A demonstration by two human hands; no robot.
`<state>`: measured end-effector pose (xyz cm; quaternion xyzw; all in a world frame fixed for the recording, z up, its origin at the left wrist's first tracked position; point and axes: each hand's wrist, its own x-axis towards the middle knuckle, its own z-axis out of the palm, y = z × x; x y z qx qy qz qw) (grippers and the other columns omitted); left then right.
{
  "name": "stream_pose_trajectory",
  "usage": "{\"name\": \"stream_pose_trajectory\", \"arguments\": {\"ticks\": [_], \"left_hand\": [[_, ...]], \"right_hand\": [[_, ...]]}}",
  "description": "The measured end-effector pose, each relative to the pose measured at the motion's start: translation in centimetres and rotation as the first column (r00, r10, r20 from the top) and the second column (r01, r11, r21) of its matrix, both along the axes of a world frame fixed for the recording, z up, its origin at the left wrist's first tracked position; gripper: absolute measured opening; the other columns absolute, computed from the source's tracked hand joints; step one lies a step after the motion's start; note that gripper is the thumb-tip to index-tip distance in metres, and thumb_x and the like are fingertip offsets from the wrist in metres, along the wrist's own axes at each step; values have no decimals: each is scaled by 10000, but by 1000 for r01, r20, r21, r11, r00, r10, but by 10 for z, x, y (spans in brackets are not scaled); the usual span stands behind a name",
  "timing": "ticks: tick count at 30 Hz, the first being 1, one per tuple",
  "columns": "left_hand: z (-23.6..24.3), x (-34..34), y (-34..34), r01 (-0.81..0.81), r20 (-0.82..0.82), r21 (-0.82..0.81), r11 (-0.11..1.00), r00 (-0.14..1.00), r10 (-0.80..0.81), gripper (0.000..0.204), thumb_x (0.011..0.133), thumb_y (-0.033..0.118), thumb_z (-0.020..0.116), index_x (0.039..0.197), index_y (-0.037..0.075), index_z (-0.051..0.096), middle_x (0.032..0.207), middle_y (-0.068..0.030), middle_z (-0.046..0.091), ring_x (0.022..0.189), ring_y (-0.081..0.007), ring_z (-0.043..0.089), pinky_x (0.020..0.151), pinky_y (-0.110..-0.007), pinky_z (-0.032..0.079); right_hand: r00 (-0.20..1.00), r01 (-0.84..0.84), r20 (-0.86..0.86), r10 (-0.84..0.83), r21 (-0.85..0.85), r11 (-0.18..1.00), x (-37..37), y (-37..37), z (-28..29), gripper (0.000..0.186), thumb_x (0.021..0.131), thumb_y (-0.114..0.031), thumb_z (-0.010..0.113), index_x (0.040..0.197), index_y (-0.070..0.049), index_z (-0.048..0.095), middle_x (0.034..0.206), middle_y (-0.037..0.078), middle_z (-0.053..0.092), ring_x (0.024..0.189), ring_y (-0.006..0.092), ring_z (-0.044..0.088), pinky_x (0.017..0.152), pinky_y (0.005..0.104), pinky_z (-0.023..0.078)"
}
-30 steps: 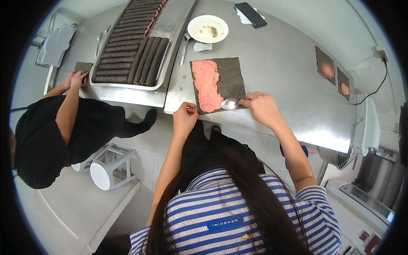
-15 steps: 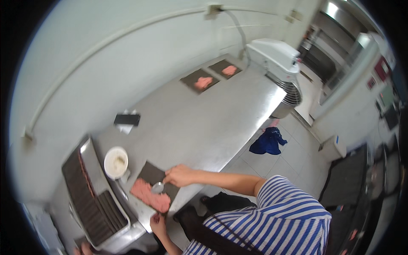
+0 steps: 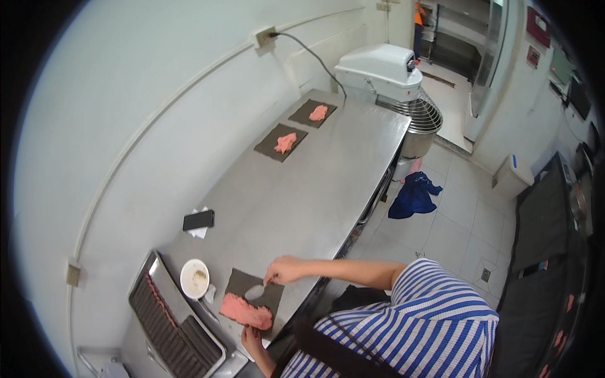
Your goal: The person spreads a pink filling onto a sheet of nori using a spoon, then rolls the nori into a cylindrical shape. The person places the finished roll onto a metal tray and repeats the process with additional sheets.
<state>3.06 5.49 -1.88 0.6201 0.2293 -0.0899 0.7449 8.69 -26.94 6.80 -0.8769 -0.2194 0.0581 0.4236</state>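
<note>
In my right hand (image 3: 285, 271), closed round its handle, is a spoon (image 3: 255, 292). Its bowl rests at the upper edge of a thick pink spread (image 3: 246, 312). The spread covers the near part of a dark brown sheet (image 3: 242, 277) lying on the metal table; the far part is bare. My left hand (image 3: 253, 343) has its fingers closed at the sheet's near edge, beside the pink spread. A white tub (image 3: 195, 279) with pale residue inside stands left of the sheet. Farther along the table lie two more brown sheets (image 3: 268, 148) (image 3: 299, 114), each with a pink dollop.
A metal tray (image 3: 161, 315) of packed dark brown sheets is at the lower left. Near the wall, a black phone (image 3: 198, 220) lies on white paper. A white mixer (image 3: 381, 72) with a wire guard stands past the table's far end. Dark blue cloth (image 3: 414, 196) lies on the tiled floor.
My view has shifted, so the table and hands sit differently in it. The spoon stays at the pink spread, my left hand at the sheet's edge. Another person's fingers at lower left are gone.
</note>
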Motion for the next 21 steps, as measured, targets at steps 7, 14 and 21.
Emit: {"name": "stream_pose_trajectory", "arguments": {"ticks": [7, 14, 21], "left_hand": [[11, 2, -18, -58, 3, 12, 998, 998, 57, 300, 933, 307, 572, 999, 19, 624, 868, -18, 622, 768, -96, 570, 692, -248, 460], [13, -10, -22, -124, -49, 190, 974, 990, 135, 353, 904, 233, 536, 1147, -17, 593, 832, 6, 595, 700, -77, 510, 630, -228, 414], [8, -24, -25, -34, -108, 426, 904, 990, 88, 382, 878, 164, 557, 1215, -15, 566, 945, -29, 619, 777, -100, 560, 658, -240, 461]], "right_hand": [[983, -178, 15, 182, -133, 975, 15, -38, 36, 329, 774, -74, 615, 1095, -103, 680, 1007, 117, 685, 895, 279, 658, 784, 363, 510], [933, -307, 23, 359, -471, 827, 24, -11, 55, 310, 812, -79, 542, 1078, -142, 687, 878, 91, 647, 840, 316, 621, 737, 440, 496], [934, -289, 54, 352, -465, 837, 58, 83, 24, 380, 795, -51, 476, 1075, -174, 700, 908, 110, 651, 852, 322, 630, 736, 435, 504]]}}
